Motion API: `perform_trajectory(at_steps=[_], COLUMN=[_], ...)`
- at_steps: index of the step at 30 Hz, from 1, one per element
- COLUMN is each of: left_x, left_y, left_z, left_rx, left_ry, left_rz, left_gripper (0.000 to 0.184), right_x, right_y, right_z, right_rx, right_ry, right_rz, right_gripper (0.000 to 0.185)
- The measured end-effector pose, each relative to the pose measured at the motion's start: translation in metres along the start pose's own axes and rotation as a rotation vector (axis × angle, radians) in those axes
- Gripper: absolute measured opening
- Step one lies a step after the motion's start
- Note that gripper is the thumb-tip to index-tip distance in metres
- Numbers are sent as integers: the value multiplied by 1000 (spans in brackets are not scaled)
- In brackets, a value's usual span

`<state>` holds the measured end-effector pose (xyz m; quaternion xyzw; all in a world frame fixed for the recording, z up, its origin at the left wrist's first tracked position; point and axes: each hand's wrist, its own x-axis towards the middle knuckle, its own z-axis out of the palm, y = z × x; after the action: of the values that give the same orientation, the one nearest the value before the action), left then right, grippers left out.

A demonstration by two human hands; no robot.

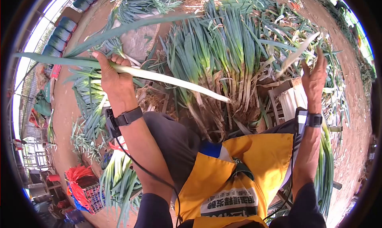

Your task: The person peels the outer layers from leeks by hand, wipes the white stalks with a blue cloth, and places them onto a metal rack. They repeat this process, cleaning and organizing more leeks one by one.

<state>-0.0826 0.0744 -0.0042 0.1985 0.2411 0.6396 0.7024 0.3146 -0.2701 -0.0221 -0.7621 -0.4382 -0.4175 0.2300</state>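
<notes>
Yellow apron (260,164), slender leek (171,80), smooth white stalk, green-leaved

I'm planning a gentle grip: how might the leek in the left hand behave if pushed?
The leek is probably fairly stiff along its white stalk, which juts almost straight from the left hand unsupported. Its long, flat green leaves look likelier to bend. The smooth stalk might slip a little.

Bright daylight glares at ten and two o'clock; fisheye distortion bends the dark-cornered edges; a pale scallion leaf (297,55) blurs toward two.
</notes>
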Motion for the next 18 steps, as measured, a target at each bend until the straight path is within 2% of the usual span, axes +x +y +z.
perform_trajectory(at_steps=[3,6,7,10,13,15,18], left_x=[0,-3,-4,-6,-6,-5,-2], left_y=[-2,-7,-8,-7,-6,-7,-7], left_z=[2,4,4,10,9,6,10], left_rx=[13,26,31,1,-31,-37,-108], left_ry=[108,166,182,322,339,343,408], left_rz=[-11,-32,-39,-112,-152,-145,-229], left_gripper=[39,45,47,49,54,59,53], right_x=[-9,-64,-74,-109,-108,-114,-115], right_y=[-19,-79,-96,-123,-128,-124,-124], right_z=[-8,-9,-12,4,7,9,11], right_rx=[284,743,632,606,621,746,818], right_ry=[-228,-695,-735,-695,-698,-744,-699], right_rz=[125,214,100,133,125,178,161], right_gripper=[61,65,63,53,44,42,41])
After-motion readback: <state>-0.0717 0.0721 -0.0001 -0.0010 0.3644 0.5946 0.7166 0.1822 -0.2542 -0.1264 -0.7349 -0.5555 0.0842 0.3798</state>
